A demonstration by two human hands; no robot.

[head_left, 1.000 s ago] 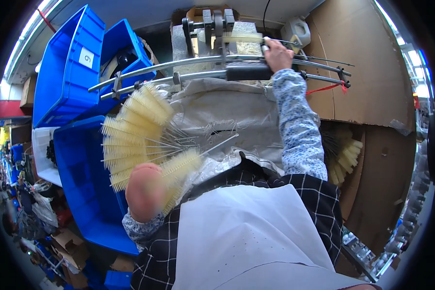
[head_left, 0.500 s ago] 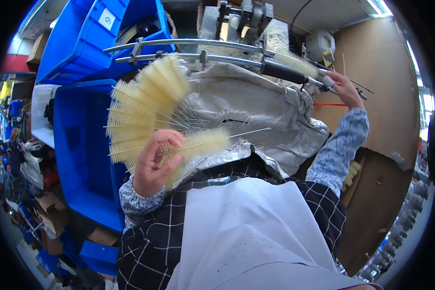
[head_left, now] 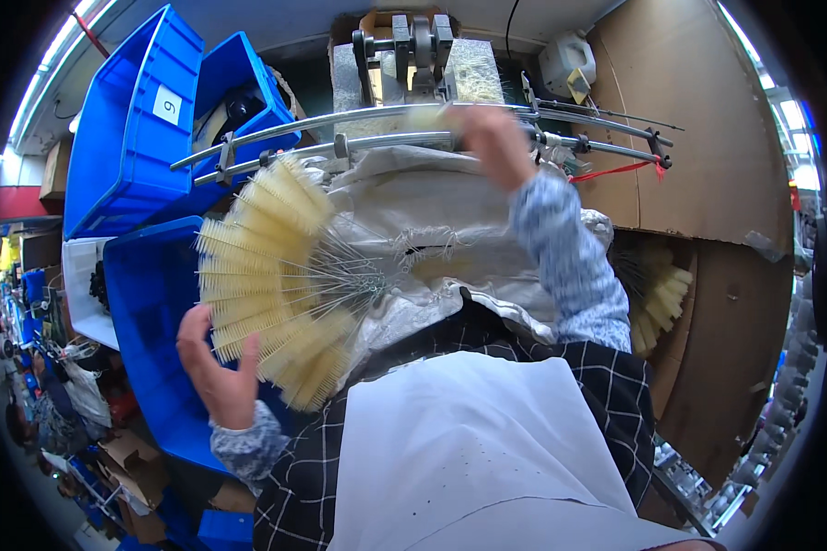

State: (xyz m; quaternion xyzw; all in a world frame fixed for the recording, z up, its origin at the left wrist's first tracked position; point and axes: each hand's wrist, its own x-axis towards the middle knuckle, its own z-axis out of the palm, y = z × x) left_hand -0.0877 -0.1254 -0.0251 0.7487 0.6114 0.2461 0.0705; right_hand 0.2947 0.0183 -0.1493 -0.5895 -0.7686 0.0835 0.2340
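Note:
A fan of cream bristle brushes (head_left: pixel 276 248) with thin twisted-wire stems lies on a silvery-white cloth (head_left: pixel 413 197) over my lap. My left hand (head_left: pixel 219 372) is at the fan's lower left edge, thumb and fingers apart, holding nothing. Over the metal rails (head_left: pixel 368 142), my right hand (head_left: pixel 498 142) is smeared by motion. A blurred cream bristly patch (head_left: pixel 427 117) shows at its fingertips; I cannot make out whether the hand grips it.
Blue plastic bins (head_left: pixel 156 349) stand to the left, with a tilted one (head_left: pixel 133 129) behind. Beyond the rails is a metal machine (head_left: pixel 418 55). Cardboard (head_left: pixel 689 119) walls the right side, where more brushes (head_left: pixel 657 298) sit low. A whitish jug (head_left: pixel 568 62) stands at the back.
My left hand has let go of the brush it held and moved down and left to the fan's edge. My right hand has swept left along the rails from their right end.

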